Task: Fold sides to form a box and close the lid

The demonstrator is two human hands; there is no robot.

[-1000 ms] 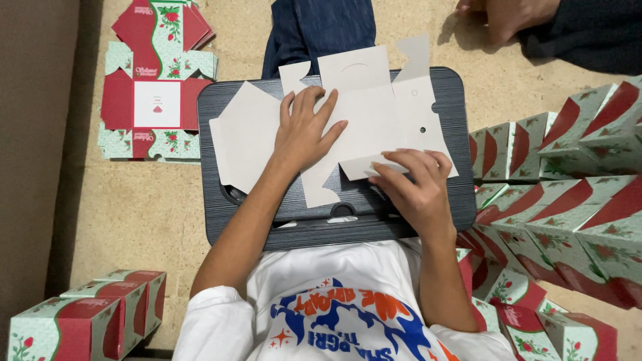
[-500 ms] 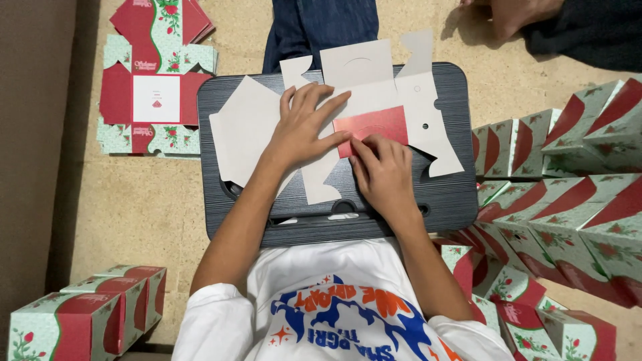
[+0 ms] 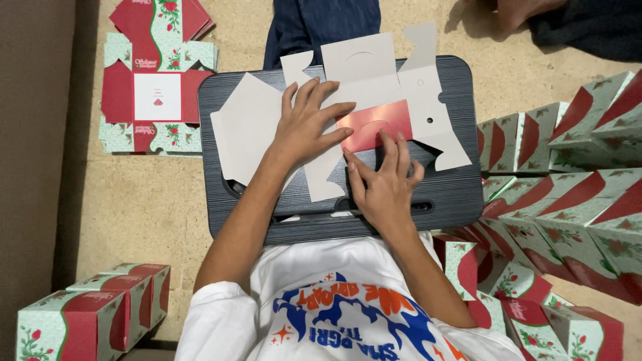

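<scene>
A flat, unfolded cardboard box blank lies grey side up on a dark lap tray. One flap is folded over and shows its red printed side. My left hand lies spread flat on the middle of the blank, beside the red flap. My right hand presses its fingertips on the lower edge of that red flap. Neither hand grips anything.
A stack of flat red-and-green box blanks lies on the floor at the upper left. Assembled boxes stand at the lower left and crowd the right side. Another person's leg in jeans and a hand are at the top.
My right hand has folded a flap over onto the blank, so its red side now shows, and has slid to the flap's lower edge. My left hand stays flat on the blank.
</scene>
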